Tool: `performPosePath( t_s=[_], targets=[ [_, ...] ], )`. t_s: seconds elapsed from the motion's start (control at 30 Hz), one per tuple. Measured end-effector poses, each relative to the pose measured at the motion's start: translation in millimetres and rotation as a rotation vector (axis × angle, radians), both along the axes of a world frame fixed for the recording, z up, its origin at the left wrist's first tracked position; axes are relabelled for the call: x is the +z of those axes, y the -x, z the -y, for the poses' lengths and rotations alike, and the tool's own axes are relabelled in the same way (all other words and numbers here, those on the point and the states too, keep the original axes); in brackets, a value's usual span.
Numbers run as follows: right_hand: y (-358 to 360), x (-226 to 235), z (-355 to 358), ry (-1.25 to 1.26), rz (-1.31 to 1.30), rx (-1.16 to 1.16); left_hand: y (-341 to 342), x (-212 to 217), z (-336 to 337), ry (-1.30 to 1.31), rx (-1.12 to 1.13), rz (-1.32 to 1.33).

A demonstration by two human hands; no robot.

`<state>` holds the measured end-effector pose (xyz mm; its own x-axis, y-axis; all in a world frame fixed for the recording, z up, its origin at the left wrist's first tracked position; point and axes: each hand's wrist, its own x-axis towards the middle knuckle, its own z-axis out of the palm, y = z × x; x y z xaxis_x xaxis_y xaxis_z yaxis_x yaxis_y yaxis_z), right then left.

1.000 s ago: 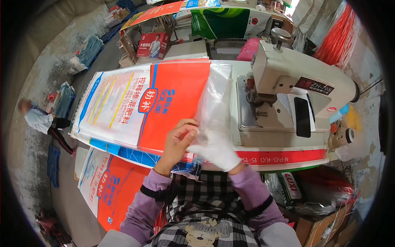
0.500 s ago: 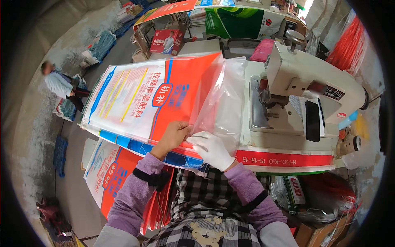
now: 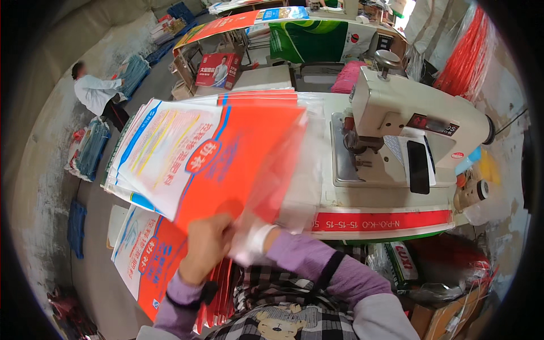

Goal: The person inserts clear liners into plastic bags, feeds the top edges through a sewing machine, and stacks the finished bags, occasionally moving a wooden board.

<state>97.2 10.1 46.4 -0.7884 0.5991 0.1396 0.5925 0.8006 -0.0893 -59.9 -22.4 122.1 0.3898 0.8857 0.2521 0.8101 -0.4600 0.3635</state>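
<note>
Orange-and-white printed plastic sack (image 3: pixel 226 164) lies askew on top of a stack of sacks (image 3: pixel 258 97), on the worktable left of the industrial sewing machine (image 3: pixel 422 102). Its near corner is at the person's hands, in front of the body; the sack's orange end is motion-blurred.

Left hand (image 3: pixel 205 243): bare, fingers curled and grasping the sack's near edge. Right hand (image 3: pixel 258 241): white-gloved, just beside the left, at the near end of the clear plastic liner (image 3: pixel 283 192) that shows along the sack's right side. Blur hides the gloved fingers; cannot tell whether they are closed on the liner.

Right of the sack: the machine's metal bed plate (image 3: pixel 343 150), with a black smartphone (image 3: pixel 419 170) near it, beside a pen (image 3: pixel 429 153). Red strings (image 3: pixel 467 51) hang behind the machine.

Lower left, beneath the table's level: second pile of orange-and-white sacks (image 3: pixel 141 255). Beyond the stack: red carton (image 3: pixel 212 71). Far left: co-worker (image 3: pixel 96 93) in a white top, one arm extended toward a blue bundle (image 3: pixel 134 73).
</note>
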Motion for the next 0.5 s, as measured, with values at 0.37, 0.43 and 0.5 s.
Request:
performPosePath(
  t_s=[0.37, 0.43, 0.5],
  targets=[
    [-92.8, -39.8, -39.5, -0.494, -1.207, -1.22, 62.0, -25.1, 87.9, -0.038, 0.34, 0.098],
    [-86.3, 0.3, -20.6, -0.501, -1.037, -1.129, 65.5, -32.1, 92.4, -0.093, 0.418, 0.212],
    [-92.4, 3.4, -20.0, -0.522, -0.866, -1.046, 66.7, -31.3, 95.9, -0.03, 0.488, 0.26]
  ],
)
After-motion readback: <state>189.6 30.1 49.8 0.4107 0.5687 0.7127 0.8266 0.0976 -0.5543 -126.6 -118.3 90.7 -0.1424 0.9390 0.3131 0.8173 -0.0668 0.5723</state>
